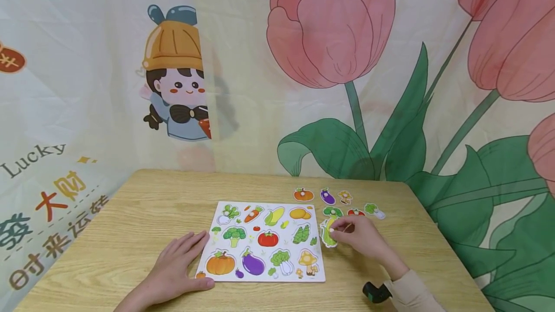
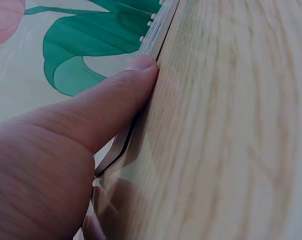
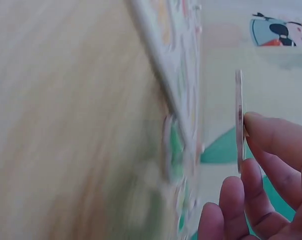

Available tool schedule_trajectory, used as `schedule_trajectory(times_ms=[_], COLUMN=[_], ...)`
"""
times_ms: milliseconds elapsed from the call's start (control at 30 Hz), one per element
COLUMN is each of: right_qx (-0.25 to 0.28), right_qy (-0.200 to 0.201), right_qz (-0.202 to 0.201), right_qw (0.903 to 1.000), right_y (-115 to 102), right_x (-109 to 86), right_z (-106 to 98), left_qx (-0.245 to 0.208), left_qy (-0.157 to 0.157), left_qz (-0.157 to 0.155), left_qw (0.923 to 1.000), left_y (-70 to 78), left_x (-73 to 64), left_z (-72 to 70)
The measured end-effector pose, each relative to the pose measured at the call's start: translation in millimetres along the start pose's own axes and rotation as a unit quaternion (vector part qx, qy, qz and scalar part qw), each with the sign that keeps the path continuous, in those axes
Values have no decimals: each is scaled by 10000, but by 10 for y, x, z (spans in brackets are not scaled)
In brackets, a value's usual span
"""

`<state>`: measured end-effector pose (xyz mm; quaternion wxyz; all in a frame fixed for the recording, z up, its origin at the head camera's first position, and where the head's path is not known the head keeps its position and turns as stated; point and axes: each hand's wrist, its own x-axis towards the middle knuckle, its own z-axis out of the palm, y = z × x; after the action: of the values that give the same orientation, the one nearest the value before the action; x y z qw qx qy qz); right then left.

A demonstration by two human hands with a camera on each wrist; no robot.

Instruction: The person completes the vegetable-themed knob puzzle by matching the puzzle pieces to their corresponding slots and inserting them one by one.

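Note:
A white board (image 1: pixel 264 273) printed with vegetables lies on the table. My left hand (image 1: pixel 178 259) rests along its left side, fingers extended, with the thumb (image 2: pixel 126 82) against its front edge. Just off the board's right edge, my right hand (image 1: pixel 357 237) pinches a corn puzzle piece (image 1: pixel 328 238) by its small knob. In the right wrist view this thin piece (image 3: pixel 239 120) is seen edge-on, raised above the table and roughly level. A white radish piece (image 1: pixel 226 216) and a carrot piece (image 1: pixel 253 214), both knobbed, sit in the board's top row.
Behind the right hand lie loose pieces: a pumpkin (image 1: pixel 303 194), an eggplant (image 1: pixel 327 196), a mushroom (image 1: pixel 345 197), a broccoli (image 1: pixel 333 212), a partly hidden tomato (image 1: pixel 356 212) and a cabbage (image 1: pixel 375 211). A printed curtain (image 1: pixel 247 61) hangs behind the wooden table (image 1: pixel 108 235).

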<state>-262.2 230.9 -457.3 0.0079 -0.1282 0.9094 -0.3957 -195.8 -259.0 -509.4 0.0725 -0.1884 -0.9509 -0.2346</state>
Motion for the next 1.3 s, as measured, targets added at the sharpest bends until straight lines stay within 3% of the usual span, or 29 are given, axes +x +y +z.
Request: schedule_trajectory(times_ms=[300, 667, 1300], right_qx=[265, 615, 735], right_qy=[83, 297, 503], right_qz=[8, 297, 646], right_qw=[9996, 9972, 9939], right_y=[-297, -439, -770], right_x=[333, 627, 903], right_z=[368, 783, 1162], left_qx=[9, 44, -15], left_qy=[22, 45, -1], left_qz=[25, 24, -17], left_qw=[10000, 10000, 10000], left_y=[-8, -25, -18], left_x=[6, 1, -5], left_z=[8, 14, 4])
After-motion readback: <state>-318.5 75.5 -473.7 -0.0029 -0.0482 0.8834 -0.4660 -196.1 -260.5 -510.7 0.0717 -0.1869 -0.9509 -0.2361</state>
